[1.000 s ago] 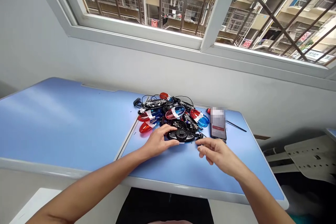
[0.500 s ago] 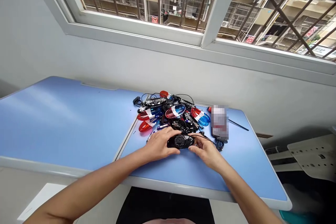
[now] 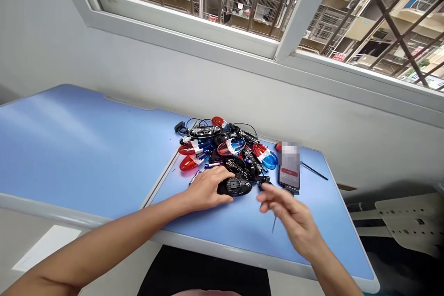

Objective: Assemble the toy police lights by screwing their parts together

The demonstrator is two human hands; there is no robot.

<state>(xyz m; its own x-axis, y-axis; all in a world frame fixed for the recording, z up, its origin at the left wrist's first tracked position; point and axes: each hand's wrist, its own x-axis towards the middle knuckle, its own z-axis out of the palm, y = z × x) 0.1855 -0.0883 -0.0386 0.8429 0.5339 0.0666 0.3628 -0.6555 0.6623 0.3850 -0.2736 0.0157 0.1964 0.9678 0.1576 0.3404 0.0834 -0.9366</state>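
Observation:
A black oval speaker housing [image 3: 233,187] with a round slotted grille lies grille-up at the front of a pile. My left hand [image 3: 208,187] is closed around its left end, thumb at the front and fingers behind. To the right, apart from the housing, my right hand [image 3: 286,210] is raised over the table, its fingers curled and slightly blurred. A thin dark sliver [image 3: 274,225] shows just below its thumb; what it is I cannot make out. Behind the housing are an open black light unit [image 3: 237,165] and red-and-blue lamp covers [image 3: 231,146].
Wires and several more light units make up the pile on the blue table [image 3: 86,148]. A phone [image 3: 289,166] lies to the right, with a dark rod [image 3: 315,171] beside it. Behind the table is a wall below a barred window; a pale chair [image 3: 409,222] stands at the right.
My right hand has let go of the housing's right end and moved right and towards me. My left hand stays on the housing. The whole view has shifted slightly.

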